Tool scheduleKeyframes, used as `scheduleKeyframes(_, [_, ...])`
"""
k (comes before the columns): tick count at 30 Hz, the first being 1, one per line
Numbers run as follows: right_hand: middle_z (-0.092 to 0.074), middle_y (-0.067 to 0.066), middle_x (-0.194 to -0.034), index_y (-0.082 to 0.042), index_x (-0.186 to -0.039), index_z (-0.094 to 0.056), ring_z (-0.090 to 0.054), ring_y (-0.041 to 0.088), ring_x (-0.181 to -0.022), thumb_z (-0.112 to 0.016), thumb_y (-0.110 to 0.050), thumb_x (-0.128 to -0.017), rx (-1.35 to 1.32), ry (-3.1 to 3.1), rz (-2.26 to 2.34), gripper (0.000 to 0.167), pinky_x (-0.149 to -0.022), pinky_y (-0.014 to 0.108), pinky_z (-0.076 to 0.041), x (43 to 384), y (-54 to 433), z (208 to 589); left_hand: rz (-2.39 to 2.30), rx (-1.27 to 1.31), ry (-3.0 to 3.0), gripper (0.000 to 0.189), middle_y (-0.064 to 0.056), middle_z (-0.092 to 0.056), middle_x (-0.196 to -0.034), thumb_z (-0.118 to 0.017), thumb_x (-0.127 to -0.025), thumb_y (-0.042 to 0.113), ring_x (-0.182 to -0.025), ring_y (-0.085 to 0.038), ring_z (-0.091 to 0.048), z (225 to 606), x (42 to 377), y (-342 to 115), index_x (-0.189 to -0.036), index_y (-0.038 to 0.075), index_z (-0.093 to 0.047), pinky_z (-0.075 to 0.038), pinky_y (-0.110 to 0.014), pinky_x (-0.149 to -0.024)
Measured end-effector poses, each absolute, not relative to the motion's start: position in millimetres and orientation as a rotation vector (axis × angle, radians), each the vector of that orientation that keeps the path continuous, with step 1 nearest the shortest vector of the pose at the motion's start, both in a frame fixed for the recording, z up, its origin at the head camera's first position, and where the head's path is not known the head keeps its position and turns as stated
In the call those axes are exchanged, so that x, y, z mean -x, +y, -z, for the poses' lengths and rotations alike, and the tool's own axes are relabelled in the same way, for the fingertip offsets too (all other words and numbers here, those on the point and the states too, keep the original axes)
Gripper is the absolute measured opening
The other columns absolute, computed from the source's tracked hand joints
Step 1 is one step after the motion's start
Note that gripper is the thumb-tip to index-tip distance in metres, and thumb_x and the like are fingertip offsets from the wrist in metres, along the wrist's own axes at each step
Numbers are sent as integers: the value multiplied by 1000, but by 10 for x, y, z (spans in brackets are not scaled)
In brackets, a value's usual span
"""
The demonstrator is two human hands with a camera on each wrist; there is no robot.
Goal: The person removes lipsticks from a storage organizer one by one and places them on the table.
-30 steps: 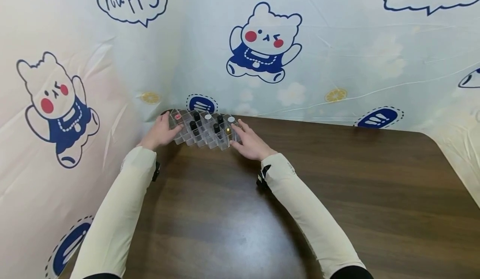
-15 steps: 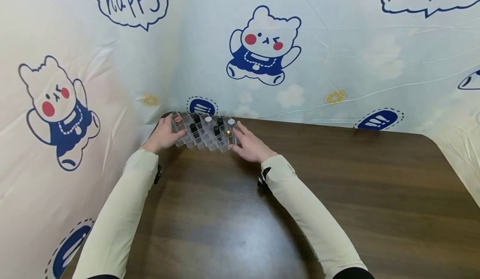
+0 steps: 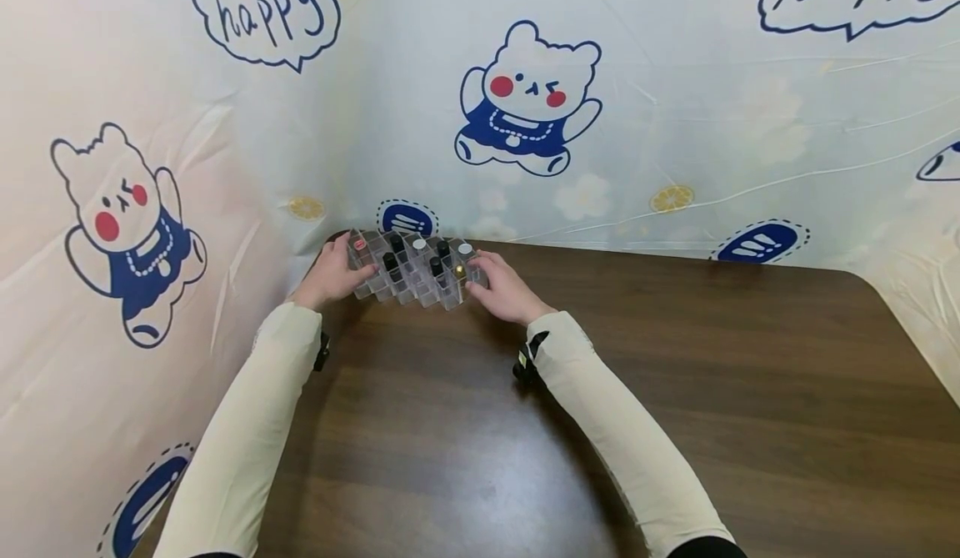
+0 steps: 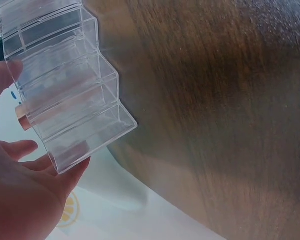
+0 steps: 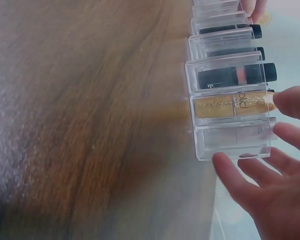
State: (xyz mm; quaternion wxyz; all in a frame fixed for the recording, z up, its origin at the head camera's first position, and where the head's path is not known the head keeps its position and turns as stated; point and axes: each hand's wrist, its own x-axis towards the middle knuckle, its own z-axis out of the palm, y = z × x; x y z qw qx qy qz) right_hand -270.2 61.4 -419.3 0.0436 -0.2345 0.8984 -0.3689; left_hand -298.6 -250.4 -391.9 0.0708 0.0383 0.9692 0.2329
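Note:
A clear plastic lipstick organizer [image 3: 405, 281] with stepped, zigzag compartments stands near the table's back left corner. Several lipstick tubes sit in it, including a gold one [image 5: 233, 105] and a black one [image 5: 236, 76]. My left hand [image 3: 327, 274] holds its left end; in the left wrist view, a thumb lies at the top edge and fingers curl at the end wall, beside a copper-coloured cap [image 4: 23, 117]. My right hand [image 3: 508, 288] spans the right end, its fingertips around the end wall and beside the gold tube. Part of each hand's contact is hidden.
The brown wooden table [image 3: 600, 391] extends to the right and toward me. A patterned cloth [image 3: 637, 108] with cartoon bears hangs right behind the organizer. Another stretch of cloth [image 3: 225, 174] borders the left side.
The whole view shifts slightly downward in frame. Relative to the table, the organizer looks nearly still. My right fingers sit a little farther toward its right edge; the left hand stays at the left end.

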Motion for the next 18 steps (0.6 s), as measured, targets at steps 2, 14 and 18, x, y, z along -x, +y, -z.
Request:
scheduleKeyframes(2, [-34,19,-152,-1,-140,-43,-36,30,-140,-52,-20,-99,702,2750,1168,47,-115,42,-31,2705,608,4192,-710,-110,2914,91,-38,-16,-151,-56,-94,41,-136,-50,-29,3918,2974,-2504,-152,-5,-3,-26,-61,-111])
scheduleKeyframes(14, [-46,19,-141,1,-144,-38,-48,30,-128,-51,-18,-99,570,2722,1279,50,-107,44,-40,2678,619,4150,-738,-89,2909,90,-37,-17,-151,-59,-93,38,-137,-50,-29,3911,2959,-2506,-153,-3,-5,-26,-61,-111])
scheduleKeyframes(18, [-50,18,-137,0,-143,-39,-53,30,-120,-51,-19,-99,553,2705,1301,50,-101,43,-45,2685,651,4163,-736,-93,2912,90,-37,-17,-152,-59,-93,39,-137,-50,-29,3908,2959,-2484,-153,-2,-7,-26,-61,-111])
